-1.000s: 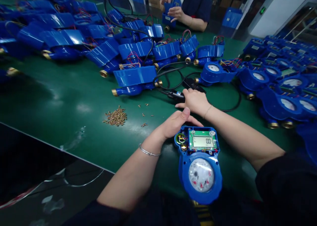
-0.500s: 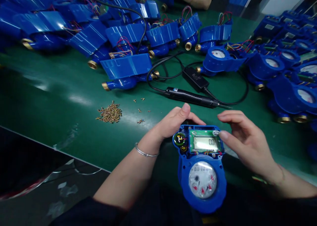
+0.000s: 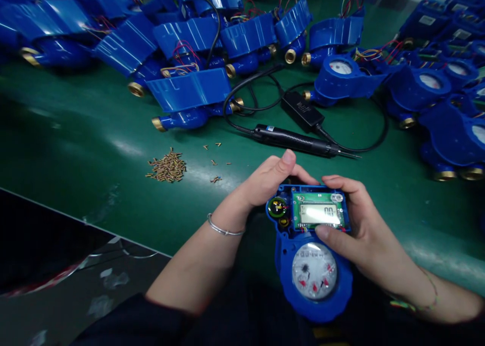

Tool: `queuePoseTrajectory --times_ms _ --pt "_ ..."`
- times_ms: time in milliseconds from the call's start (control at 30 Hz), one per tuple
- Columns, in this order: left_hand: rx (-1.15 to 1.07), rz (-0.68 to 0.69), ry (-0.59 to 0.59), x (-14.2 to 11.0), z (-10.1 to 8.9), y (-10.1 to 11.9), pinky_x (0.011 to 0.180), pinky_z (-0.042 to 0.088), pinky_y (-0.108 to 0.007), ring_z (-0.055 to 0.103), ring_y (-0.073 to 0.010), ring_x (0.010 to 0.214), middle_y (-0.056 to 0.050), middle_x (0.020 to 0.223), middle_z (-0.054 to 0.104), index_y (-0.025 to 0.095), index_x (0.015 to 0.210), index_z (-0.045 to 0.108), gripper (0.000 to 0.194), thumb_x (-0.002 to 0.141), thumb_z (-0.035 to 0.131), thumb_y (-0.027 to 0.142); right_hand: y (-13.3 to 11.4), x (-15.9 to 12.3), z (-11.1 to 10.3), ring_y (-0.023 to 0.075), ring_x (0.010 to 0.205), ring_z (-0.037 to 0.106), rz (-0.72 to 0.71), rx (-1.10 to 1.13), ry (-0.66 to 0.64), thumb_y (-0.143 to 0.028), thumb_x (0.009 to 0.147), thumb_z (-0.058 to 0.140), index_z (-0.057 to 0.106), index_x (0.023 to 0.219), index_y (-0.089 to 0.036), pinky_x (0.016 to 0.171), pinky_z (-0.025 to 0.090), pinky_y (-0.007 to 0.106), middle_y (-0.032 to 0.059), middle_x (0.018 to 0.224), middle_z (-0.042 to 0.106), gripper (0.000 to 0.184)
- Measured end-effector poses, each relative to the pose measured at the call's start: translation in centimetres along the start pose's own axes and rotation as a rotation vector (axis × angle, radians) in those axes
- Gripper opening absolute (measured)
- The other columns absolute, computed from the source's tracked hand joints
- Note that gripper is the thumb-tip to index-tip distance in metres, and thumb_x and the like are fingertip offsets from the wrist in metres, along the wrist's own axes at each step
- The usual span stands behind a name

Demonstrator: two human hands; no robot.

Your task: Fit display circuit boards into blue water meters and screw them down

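Observation:
A blue water meter (image 3: 318,305) is held close in front of me, its round dial facing up and a green circuit board with a lit display (image 3: 320,214) in its uncovered upper housing. My left hand (image 3: 271,179) grips the upper left side, fingers behind the housing's far edge. Around the right side closes my right hand (image 3: 364,225), its thumb on the lower edge of the circuit board and its fingers at the top right corner. Beyond the meter, a black electric screwdriver (image 3: 295,141) lies on the green table, its bit pointing right.
A heap of small brass-coloured screws (image 3: 166,165) lies left on the green table (image 3: 94,184), several loose ones beside it. Blue meters (image 3: 189,91) with wires stand across the back; more meters (image 3: 454,129) crowd the right. A black box (image 3: 302,111) sits amid looping cable.
My right hand has moved in left onto the meter; its thumb has gone from the board's upper right corner to its lower edge. My left hand keeps its grip. The view has shifted slightly.

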State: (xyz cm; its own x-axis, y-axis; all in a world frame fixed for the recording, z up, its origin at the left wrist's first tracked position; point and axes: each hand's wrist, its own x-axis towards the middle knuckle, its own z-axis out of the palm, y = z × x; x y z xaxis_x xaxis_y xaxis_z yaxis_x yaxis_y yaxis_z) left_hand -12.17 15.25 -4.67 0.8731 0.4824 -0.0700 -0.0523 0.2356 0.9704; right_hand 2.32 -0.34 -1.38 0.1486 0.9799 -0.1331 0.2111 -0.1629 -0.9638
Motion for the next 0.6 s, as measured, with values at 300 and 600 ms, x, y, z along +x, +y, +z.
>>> queuePoseTrajectory --times_ms 300,600 --pt "-0.021 0.003 0.003 0.1 0.1 0.0 0.075 0.052 -0.032 0.069 -0.0228 0.082 -0.014 0.086 0.075 0.011 0.084 0.077 0.081 0.081 0.033 0.079 1.3 -0.6 -0.2 0.0279 0.138 0.027 -0.122 -0.052 -0.028 -0.031 0.085 0.068 0.034 0.131 -0.037 0.113 0.028 0.059 0.0046 0.145 0.029 0.057" --pt "-0.049 -0.026 0.018 0.1 0.1 -0.2 0.073 0.053 -0.033 0.070 -0.0238 0.081 -0.015 0.086 0.075 0.010 0.084 0.076 0.081 0.079 0.037 0.081 1.2 -0.3 -0.8 0.0281 0.133 0.037 -0.113 -0.018 -0.023 -0.026 0.076 0.072 0.033 0.133 -0.031 0.110 0.039 0.050 0.0075 0.141 0.038 0.069"
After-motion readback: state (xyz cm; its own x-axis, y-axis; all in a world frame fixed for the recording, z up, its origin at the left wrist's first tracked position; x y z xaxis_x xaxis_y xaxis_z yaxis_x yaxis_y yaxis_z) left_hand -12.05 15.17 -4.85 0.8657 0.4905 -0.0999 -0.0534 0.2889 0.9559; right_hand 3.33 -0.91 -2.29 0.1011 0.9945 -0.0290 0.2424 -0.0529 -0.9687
